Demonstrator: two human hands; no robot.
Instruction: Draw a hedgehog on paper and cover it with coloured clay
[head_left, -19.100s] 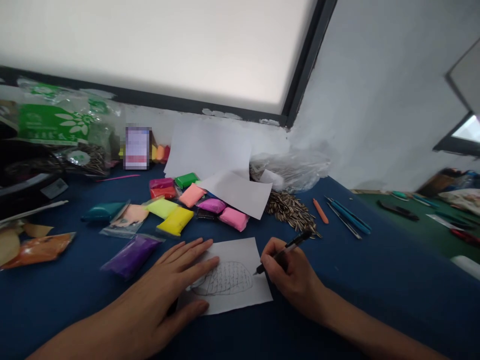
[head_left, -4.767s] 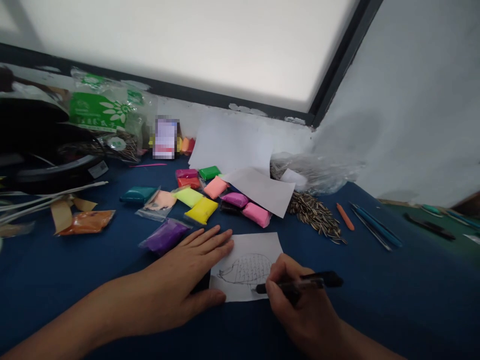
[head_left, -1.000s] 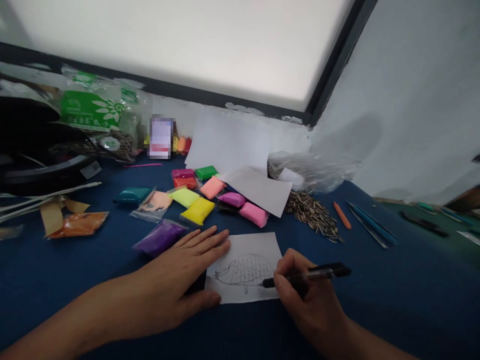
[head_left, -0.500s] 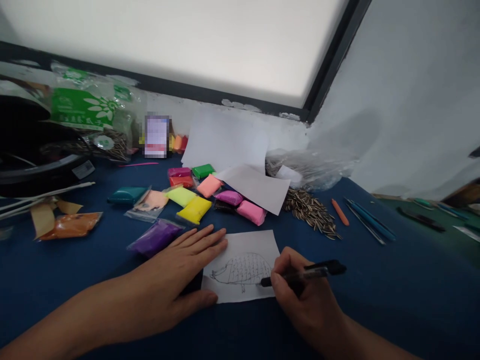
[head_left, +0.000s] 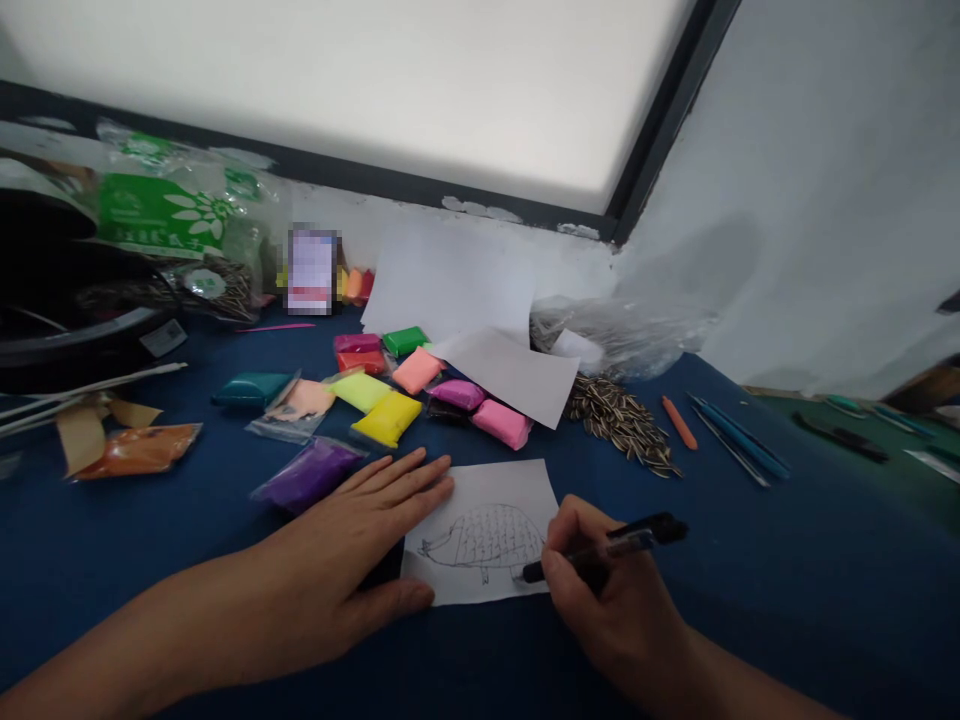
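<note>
A small white sheet of paper [head_left: 499, 485] lies on the blue tabletop in front of me. On it is a line drawing of a rounded animal [head_left: 495, 537] with a pointed snout, a scaly or spiny body and short legs. My left hand [head_left: 375, 540] rests flat over the paper's left edge, fingers stretched out. Pinched in my right hand [head_left: 600, 580] is a black pen [head_left: 630, 540], its tip at the underside of the animal's body, near the rear. The hand covers the paper's lower right edge.
Soft packets of coloured clay, among them a purple packet [head_left: 311, 475] and a yellow packet [head_left: 388, 418], lie behind my left hand. Sunflower seeds [head_left: 622, 425] are heaped beside loose white sheets [head_left: 457, 280]. An orange stick [head_left: 679, 422] and blue tweezers [head_left: 739, 437] lie at right.
The pen tip has moved slightly down from the belly line, and a short leg stroke now shows there at the rear. My left hand has stayed in place.
</note>
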